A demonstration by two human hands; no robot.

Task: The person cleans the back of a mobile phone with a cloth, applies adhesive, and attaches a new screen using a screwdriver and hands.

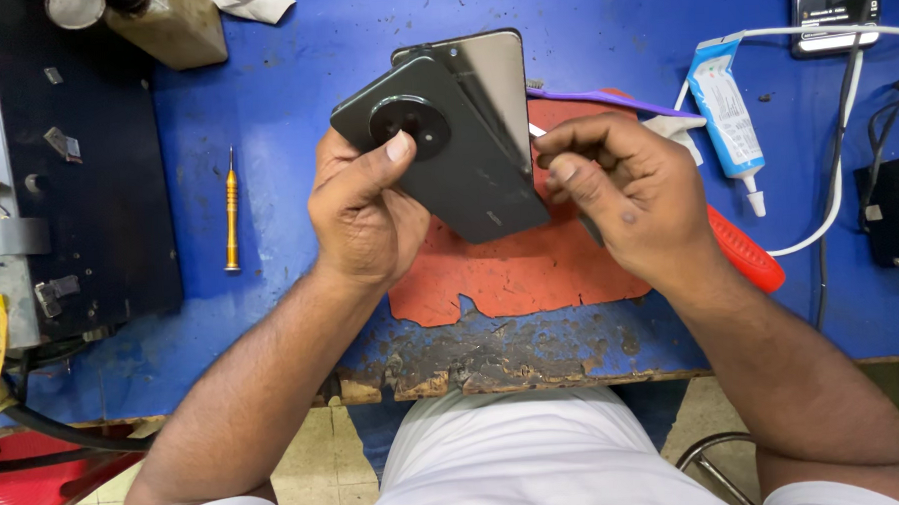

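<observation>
Workbench: one blue table (295, 99), its paint badly worn and flaking along the near edge, right under the hands.
Mat: one torn orange-red mat (510, 270) on the table, directly below the phone.
Black block: one dark slab-like unit (88, 166) on the far left, with small metal scraps lying on it.
Phone: and here it is, one dark phone (446, 148) held up over the mat, back facing us, a round black camera ring near its upper left corner; the glossy back cover (493, 82) stands lifted off the body along the right edge, fanning open.
Left hand: the left hand (363, 211) grips the phone from below, fingers wrapped round it, thumb pressed flat on the camera ring.
Right hand: the right hand (617, 192) is pinched shut on a thin white pick (537, 131), its tip right at the phone's right edge.
Second phone: one more phone (834, 8) at the top right corner, screen lit, a white cable (836, 184) running past it.
Glue tube: one white and blue tube (729, 113) with a white nozzle, lying right of the hands, label in blue bands.
Red handle: one ribbed red handle (749, 257) poking out behind the right wrist.
Screwdriver: one slim yellow screwdriver (231, 210), lying alone left of the left hand.
</observation>
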